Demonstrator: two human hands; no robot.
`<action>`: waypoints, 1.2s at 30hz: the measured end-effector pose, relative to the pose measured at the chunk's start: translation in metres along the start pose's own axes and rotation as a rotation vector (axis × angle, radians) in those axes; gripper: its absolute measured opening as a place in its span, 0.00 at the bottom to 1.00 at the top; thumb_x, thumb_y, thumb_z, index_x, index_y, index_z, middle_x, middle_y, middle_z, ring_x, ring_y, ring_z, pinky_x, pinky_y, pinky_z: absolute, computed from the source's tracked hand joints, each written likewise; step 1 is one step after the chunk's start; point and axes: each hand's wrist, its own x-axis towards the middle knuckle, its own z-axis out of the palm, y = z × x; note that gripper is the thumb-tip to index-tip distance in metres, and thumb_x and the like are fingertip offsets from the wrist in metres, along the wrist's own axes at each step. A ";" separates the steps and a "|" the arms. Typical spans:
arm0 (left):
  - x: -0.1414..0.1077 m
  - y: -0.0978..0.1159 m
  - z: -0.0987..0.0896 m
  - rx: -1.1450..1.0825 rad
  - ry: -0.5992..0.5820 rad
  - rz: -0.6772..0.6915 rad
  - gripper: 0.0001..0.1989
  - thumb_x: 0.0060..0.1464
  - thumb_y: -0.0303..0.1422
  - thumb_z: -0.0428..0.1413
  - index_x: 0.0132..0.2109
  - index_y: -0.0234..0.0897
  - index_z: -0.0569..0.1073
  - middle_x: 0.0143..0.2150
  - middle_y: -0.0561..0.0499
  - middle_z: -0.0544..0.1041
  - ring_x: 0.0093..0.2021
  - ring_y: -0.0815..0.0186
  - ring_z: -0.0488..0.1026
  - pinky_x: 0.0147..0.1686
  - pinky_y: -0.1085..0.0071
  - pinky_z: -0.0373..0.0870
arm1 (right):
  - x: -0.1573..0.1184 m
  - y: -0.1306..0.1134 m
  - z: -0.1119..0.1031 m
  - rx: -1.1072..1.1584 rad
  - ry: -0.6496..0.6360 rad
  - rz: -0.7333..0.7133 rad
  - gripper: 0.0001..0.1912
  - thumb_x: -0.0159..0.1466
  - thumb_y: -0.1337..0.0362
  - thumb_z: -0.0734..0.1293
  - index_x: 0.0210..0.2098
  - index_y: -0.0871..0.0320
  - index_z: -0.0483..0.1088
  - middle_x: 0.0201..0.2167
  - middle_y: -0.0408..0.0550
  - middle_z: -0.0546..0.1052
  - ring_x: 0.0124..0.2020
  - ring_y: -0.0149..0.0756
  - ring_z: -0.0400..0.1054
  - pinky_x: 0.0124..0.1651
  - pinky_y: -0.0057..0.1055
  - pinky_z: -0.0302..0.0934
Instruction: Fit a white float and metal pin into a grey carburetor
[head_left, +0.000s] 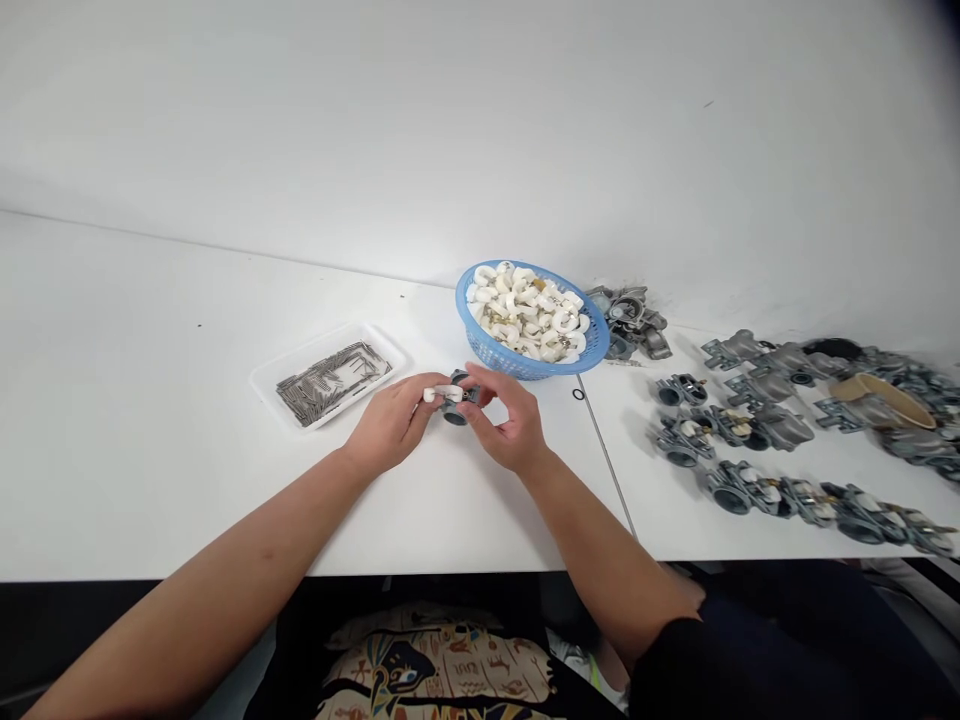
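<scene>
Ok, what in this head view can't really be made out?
Head view, grey metal housing between the left hand and right hand: they hide how the white ring sits on it.
Head view, blue plastic basket: white rings bury whatever lies below; the brass-coloured bits are too small to name.
Head view, grey castings: the right edge cuts off their rows.

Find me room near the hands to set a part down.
White tabletop shows left of the plastic tray, and in a strip between the right hand and the rows of grey die-cast carburetor bodies. Crowded: the right end, and around the blue basket and the parts pile behind it.
</scene>
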 end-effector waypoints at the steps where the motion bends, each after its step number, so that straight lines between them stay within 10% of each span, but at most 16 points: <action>1: 0.000 0.000 -0.001 0.012 0.001 0.000 0.16 0.68 0.38 0.43 0.55 0.38 0.69 0.44 0.46 0.79 0.43 0.63 0.77 0.44 0.66 0.74 | 0.000 0.001 -0.001 -0.001 -0.033 -0.014 0.18 0.67 0.58 0.67 0.56 0.49 0.71 0.41 0.46 0.80 0.35 0.35 0.73 0.38 0.36 0.70; 10: -0.002 -0.003 0.002 0.043 0.042 0.008 0.19 0.64 0.30 0.45 0.59 0.39 0.68 0.48 0.47 0.79 0.45 0.63 0.77 0.46 0.66 0.74 | -0.006 -0.006 0.003 0.108 -0.249 0.071 0.09 0.70 0.61 0.64 0.49 0.52 0.72 0.26 0.38 0.78 0.24 0.29 0.71 0.32 0.27 0.64; 17: 0.002 0.003 0.004 -0.031 0.104 -0.093 0.22 0.63 0.43 0.54 0.61 0.44 0.67 0.59 0.46 0.74 0.55 0.59 0.74 0.54 0.61 0.73 | 0.001 0.004 -0.014 -0.082 -0.063 0.100 0.09 0.71 0.60 0.61 0.45 0.54 0.72 0.36 0.45 0.80 0.26 0.30 0.70 0.32 0.29 0.62; 24: 0.001 0.000 0.010 0.064 -0.190 -0.131 0.32 0.63 0.49 0.50 0.68 0.39 0.57 0.66 0.41 0.66 0.66 0.50 0.64 0.63 0.50 0.63 | 0.005 0.012 -0.018 -0.237 -0.097 0.250 0.08 0.68 0.59 0.64 0.41 0.55 0.73 0.26 0.40 0.76 0.22 0.28 0.63 0.30 0.28 0.58; 36: 0.003 -0.005 0.018 -0.028 -0.192 -0.241 0.16 0.62 0.41 0.52 0.54 0.41 0.67 0.48 0.47 0.78 0.48 0.56 0.74 0.48 0.57 0.70 | 0.003 0.013 -0.018 -0.100 -0.136 0.345 0.07 0.62 0.58 0.71 0.39 0.53 0.78 0.32 0.42 0.79 0.25 0.30 0.66 0.33 0.30 0.63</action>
